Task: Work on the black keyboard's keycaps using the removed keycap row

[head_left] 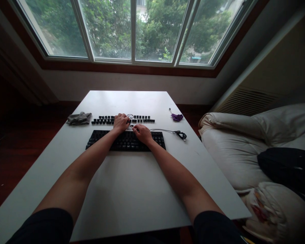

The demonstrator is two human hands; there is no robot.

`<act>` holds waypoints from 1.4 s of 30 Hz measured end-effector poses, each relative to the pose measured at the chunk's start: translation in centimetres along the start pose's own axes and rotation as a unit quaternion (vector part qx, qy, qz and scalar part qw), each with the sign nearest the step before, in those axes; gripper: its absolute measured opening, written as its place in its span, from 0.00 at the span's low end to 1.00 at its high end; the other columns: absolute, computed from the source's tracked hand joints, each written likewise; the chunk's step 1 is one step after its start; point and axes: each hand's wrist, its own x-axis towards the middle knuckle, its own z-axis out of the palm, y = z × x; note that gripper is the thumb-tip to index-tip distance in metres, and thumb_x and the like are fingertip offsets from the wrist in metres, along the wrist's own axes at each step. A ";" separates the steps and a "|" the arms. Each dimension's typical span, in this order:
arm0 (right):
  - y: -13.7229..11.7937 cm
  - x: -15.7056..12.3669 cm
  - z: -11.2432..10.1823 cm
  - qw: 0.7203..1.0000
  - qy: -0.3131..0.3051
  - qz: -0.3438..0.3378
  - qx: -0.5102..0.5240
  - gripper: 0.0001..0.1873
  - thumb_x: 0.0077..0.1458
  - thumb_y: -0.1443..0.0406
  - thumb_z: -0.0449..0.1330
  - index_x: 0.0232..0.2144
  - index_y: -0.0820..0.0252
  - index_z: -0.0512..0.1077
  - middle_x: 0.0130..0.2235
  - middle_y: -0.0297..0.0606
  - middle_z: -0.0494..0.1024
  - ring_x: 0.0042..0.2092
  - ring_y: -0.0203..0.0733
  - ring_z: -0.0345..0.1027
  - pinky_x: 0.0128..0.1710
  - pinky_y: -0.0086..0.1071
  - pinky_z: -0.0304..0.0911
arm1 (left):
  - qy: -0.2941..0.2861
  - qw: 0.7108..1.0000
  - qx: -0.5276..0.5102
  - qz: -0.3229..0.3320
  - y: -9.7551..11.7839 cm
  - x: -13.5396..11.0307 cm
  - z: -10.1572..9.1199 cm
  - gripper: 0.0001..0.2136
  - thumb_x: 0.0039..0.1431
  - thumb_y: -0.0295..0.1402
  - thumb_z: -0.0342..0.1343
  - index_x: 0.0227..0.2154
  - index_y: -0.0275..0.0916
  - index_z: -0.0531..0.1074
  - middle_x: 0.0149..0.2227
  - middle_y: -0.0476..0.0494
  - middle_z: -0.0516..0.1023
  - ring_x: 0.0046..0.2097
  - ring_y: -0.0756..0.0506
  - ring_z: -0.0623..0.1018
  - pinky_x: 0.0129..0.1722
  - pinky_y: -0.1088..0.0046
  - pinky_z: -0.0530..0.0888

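A black keyboard lies across the table, and both forearms reach over it. My left hand is just beyond its back edge, fingers curled closed among the loose black keycaps. My right hand is over the upper part of the keyboard, with its thumb and fingers pinched together. A small pale ring-shaped thing shows between the two hands, close to the right fingertips. A thin wire loop lies behind the left hand. What each hand's fingertips hold is too small to make out.
A grey cloth lies at the white table's left edge. On the right are a purple cloth, a small brush-like stick and a bundled black cable. A pale sofa stands beside the table; windows are ahead.
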 end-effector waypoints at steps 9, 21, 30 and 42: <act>-0.4 -0.1 -0.3 1.000 -0.004 0.009 -0.001 0.14 0.67 0.57 0.53 0.42 0.54 0.76 0.41 0.39 0.78 0.45 0.43 0.70 0.44 0.33 0.60 | 0.004 1.000 0.001 -0.005 0.4 0.1 -0.1 0.09 0.57 0.35 0.58 0.40 0.46 0.78 0.48 0.39 0.75 0.56 0.34 0.66 0.55 0.53 0.63; -0.4 -0.1 -0.3 1.000 0.002 0.010 0.005 0.14 0.67 0.56 0.53 0.42 0.54 0.76 0.43 0.39 0.79 0.45 0.43 0.70 0.44 0.33 0.60 | 0.067 0.995 -0.042 -0.064 0.0 -2.8 -2.7 0.09 0.62 0.36 0.54 0.38 0.45 0.79 0.48 0.41 0.75 0.55 0.35 0.68 0.54 0.54 0.65; -0.7 -0.1 -0.6 0.996 0.061 0.033 0.061 0.12 0.66 0.61 0.54 0.44 0.57 0.76 0.43 0.41 0.77 0.46 0.44 0.69 0.50 0.34 0.61 | 0.027 0.998 -0.059 -0.024 2.9 -9.5 -4.6 0.08 0.64 0.37 0.54 0.40 0.47 0.78 0.50 0.42 0.76 0.57 0.36 0.68 0.57 0.54 0.66; -1.3 -0.7 -0.3 0.997 0.061 0.047 -0.025 0.10 0.62 0.68 0.54 0.40 0.57 0.75 0.41 0.40 0.77 0.43 0.43 0.69 0.44 0.33 0.61 | 0.015 0.994 -0.084 0.072 5.7 -12.7 -4.2 0.11 0.65 0.38 0.55 0.47 0.44 0.75 0.50 0.42 0.76 0.54 0.38 0.71 0.54 0.57 0.68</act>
